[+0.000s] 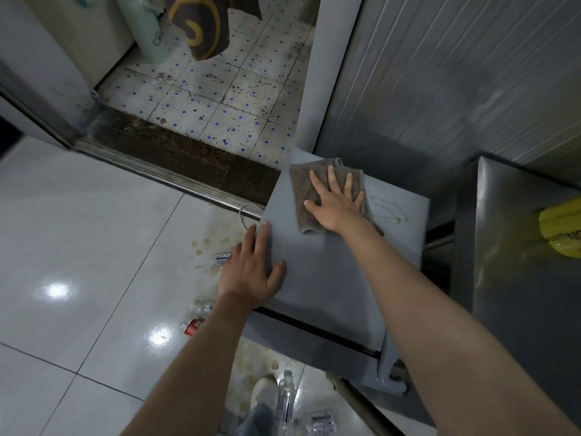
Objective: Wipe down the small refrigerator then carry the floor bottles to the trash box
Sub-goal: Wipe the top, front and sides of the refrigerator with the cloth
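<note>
The right hand (336, 202) presses a brown cloth (306, 196) flat on the small grey refrigerator (330, 278) top, fingers spread. The left hand (251, 265) rests open on its left edge. Clear bottles (285, 398) lie on the floor tiles (78, 247) below.

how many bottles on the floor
4 visible: one by the left fingertips, one under the left wrist, one beside the shoe, one crushed bottom right. The fridge may hide more.
</note>
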A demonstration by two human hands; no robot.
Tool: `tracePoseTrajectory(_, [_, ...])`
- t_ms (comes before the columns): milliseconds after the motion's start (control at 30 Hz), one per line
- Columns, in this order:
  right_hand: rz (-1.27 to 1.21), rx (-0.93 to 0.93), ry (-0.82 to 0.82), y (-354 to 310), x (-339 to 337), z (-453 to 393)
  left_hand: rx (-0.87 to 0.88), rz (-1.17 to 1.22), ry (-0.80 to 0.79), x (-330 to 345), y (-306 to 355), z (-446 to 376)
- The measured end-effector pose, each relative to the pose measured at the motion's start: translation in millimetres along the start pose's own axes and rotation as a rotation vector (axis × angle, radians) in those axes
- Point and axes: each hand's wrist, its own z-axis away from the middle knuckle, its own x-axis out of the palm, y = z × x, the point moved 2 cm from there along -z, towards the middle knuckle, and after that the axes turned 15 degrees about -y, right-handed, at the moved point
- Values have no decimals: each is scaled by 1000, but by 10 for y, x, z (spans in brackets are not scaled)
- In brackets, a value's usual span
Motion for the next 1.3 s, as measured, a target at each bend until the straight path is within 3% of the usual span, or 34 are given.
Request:
tracePoseTrajectory(533, [99, -74, 20, -160, -8, -136, 4, 9, 0, -26, 20, -8])
tracePoseTrajectory(1033, [-23, 130, 98, 238, 193, 137, 18, 26, -11, 13, -22, -28])
tracePoseTrajectory(1300, [-23, 139, 93, 259, 249, 197, 25, 38, -11, 17, -21, -12])
